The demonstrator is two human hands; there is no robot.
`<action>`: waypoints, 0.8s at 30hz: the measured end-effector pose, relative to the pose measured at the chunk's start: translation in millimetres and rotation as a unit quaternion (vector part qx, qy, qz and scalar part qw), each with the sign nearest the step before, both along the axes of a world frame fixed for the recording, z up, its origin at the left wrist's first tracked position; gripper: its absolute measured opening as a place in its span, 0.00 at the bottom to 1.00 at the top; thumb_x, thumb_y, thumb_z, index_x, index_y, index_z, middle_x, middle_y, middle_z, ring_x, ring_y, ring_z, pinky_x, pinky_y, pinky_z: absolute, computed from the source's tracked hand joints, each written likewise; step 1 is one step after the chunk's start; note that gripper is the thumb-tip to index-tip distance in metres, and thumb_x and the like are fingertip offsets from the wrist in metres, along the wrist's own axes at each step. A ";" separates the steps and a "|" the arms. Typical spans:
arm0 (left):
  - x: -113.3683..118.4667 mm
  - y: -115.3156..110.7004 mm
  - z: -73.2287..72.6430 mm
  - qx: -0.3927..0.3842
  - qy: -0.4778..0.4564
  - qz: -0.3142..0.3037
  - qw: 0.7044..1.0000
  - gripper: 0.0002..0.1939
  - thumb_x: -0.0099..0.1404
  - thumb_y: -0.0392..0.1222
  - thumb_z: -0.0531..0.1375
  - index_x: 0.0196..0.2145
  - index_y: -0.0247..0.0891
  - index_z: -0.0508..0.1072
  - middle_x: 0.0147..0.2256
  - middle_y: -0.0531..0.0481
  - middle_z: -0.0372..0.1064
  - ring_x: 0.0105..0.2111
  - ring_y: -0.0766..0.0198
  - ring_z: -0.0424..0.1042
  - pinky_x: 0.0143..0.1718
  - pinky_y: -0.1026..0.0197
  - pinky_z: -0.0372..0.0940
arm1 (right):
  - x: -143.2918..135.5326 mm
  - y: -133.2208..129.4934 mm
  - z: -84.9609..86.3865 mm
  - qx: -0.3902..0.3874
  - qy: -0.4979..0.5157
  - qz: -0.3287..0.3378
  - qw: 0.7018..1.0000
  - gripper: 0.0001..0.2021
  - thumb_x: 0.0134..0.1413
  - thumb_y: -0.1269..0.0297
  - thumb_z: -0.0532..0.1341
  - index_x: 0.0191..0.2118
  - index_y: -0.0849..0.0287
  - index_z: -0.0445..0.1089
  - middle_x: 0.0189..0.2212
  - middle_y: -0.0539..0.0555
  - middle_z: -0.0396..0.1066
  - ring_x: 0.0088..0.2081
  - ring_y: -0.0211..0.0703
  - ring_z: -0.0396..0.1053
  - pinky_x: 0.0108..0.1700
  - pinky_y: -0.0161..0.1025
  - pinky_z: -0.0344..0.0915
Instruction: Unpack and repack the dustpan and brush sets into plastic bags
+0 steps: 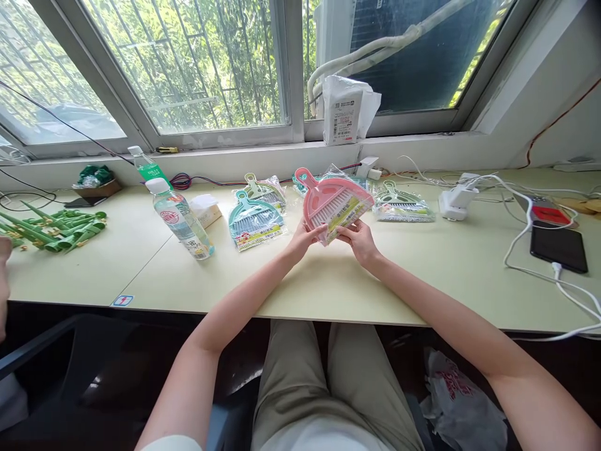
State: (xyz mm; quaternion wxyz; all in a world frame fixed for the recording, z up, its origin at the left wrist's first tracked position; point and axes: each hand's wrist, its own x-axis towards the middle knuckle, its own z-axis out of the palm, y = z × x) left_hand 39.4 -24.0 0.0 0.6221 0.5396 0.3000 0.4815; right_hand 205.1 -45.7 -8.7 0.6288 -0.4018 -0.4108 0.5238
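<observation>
Both hands hold a pink dustpan and brush set (331, 197) in a clear wrapper, tilted above the table. My left hand (303, 241) pinches its lower left edge. On the lower right, my right hand (360, 241) grips the yellow-green label end. A blue-green dustpan set (256, 219) in plastic lies left of my hands, overlapping a pale green one (267, 188) behind it. Behind the pink set, another teal wrapped set is mostly hidden. To the right lies a green wrapped set (404, 203).
Two bottles, the nearer one clear (181, 219), stand left beside a tissue pack (205, 211). Green plant stems (56, 227) lie farther left. At right are a white power adapter (455, 202), cables and a black phone (558, 246). A white box (345, 116) stands on the sill.
</observation>
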 end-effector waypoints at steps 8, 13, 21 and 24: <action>2.4 -5.3 3.6 0.007 0.045 0.017 0.999 0.34 0.49 0.53 0.71 0.51 0.42 0.66 0.47 0.44 0.73 0.41 0.57 0.75 0.38 0.56 0.70 | -1.4 -4.3 5.7 -0.011 -0.008 -0.020 1.000 0.17 0.39 0.66 0.71 0.38 0.57 0.68 0.36 0.53 0.78 0.43 0.47 0.77 0.51 0.50 0.74; -0.2 -0.6 1.4 -0.008 0.030 0.075 0.997 0.32 0.47 0.45 0.70 0.50 0.41 0.67 0.41 0.46 0.75 0.37 0.59 0.75 0.36 0.57 0.69 | -0.5 -2.6 6.5 -0.006 -0.003 0.036 0.999 0.16 0.42 0.68 0.68 0.40 0.56 0.67 0.37 0.52 0.78 0.42 0.47 0.77 0.50 0.49 0.75; 1.6 -5.3 4.7 0.007 0.038 0.028 0.999 0.33 0.47 0.48 0.71 0.49 0.40 0.67 0.44 0.44 0.74 0.38 0.59 0.74 0.37 0.56 0.70 | -4.3 -5.2 2.3 -0.017 0.023 -0.003 1.000 0.12 0.47 0.66 0.67 0.39 0.57 0.67 0.37 0.53 0.79 0.40 0.46 0.78 0.47 0.45 0.76; 2.9 -7.1 2.5 0.013 0.048 0.029 0.998 0.36 0.47 0.49 0.72 0.51 0.41 0.66 0.47 0.44 0.73 0.41 0.57 0.74 0.38 0.56 0.70 | -7.5 -7.1 -4.6 -0.011 0.030 -0.016 0.999 0.13 0.48 0.62 0.68 0.39 0.56 0.67 0.38 0.53 0.78 0.42 0.46 0.78 0.48 0.46 0.76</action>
